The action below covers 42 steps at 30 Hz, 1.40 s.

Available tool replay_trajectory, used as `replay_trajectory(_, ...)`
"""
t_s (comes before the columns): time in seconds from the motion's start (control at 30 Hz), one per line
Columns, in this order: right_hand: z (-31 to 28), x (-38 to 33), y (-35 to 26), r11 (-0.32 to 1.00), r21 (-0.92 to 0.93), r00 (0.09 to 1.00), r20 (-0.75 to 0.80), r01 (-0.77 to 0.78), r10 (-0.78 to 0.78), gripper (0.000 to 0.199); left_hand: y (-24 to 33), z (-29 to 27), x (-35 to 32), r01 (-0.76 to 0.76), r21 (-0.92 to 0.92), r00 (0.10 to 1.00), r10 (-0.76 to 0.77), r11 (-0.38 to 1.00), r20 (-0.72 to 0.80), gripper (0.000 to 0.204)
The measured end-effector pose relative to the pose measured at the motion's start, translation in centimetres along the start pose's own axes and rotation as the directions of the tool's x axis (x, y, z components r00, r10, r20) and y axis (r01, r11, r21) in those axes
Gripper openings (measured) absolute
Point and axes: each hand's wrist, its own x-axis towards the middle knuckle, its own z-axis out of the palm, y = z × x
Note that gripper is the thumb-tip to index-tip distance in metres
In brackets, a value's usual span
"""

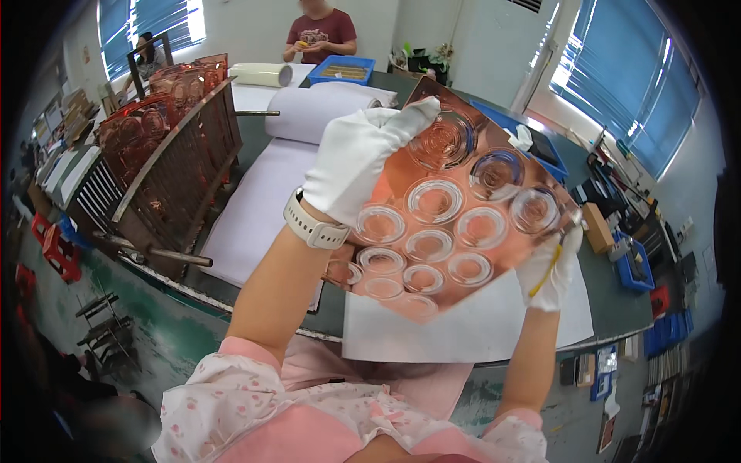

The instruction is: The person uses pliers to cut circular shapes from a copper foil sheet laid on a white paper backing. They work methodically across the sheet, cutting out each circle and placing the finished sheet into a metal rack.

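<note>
A shiny copper-coloured plate with several rows of raised round ring shapes is held up, tilted, above the table. My left hand, in a white glove, grips its upper left edge, with the thumb along the face. On the plate's right corner, my right hand, also gloved in white, is closed round the edge. A thin yellow strip shows against the right glove; what it is I cannot make out. White paper lies on the table below the plate.
At left, a dark metal rack holds several copper plates, its bars sticking out. Behind are a white roll and a blue tray. Another person stands across the dark table. Blue trays stand at right.
</note>
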Motion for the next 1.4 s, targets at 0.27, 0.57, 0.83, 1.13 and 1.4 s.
replay_trajectory(0.27,-1.6,-1.8,0.4,0.961,-0.223,0.969,-0.217,-0.164,0.115,0.019,0.6,-0.8,1.7,-0.031,0.086,0.989,0.043,0.996,-0.142,0.030)
replay_trajectory(0.57,-2.8,-4.9,4.5,0.882,-0.211,0.878,-0.338,-0.421,0.338,0.014,-4.7,-4.4,5.0,-0.068,-0.660,0.941,-0.172,0.748,-0.292,0.015)
replay_trajectory(0.83,-1.7,-6.7,6.0,0.882,0.085,0.802,-0.382,-0.464,0.459,0.020,-12.1,-7.0,6.0,0.063,-0.525,0.918,-0.256,0.849,-0.303,0.022)
replay_trajectory(1.13,-0.6,-10.8,4.3,0.860,0.055,0.725,-0.511,-0.508,0.461,0.022,-18.9,-4.5,3.0,0.447,-0.739,0.842,-0.516,0.505,0.157,0.027)
replay_trajectory(1.4,-0.8,-15.8,2.4,0.880,0.117,0.619,-0.668,-0.461,0.413,0.024,-21.9,2.9,1.0,0.597,-0.651,0.751,-0.611,0.468,0.250,0.021)
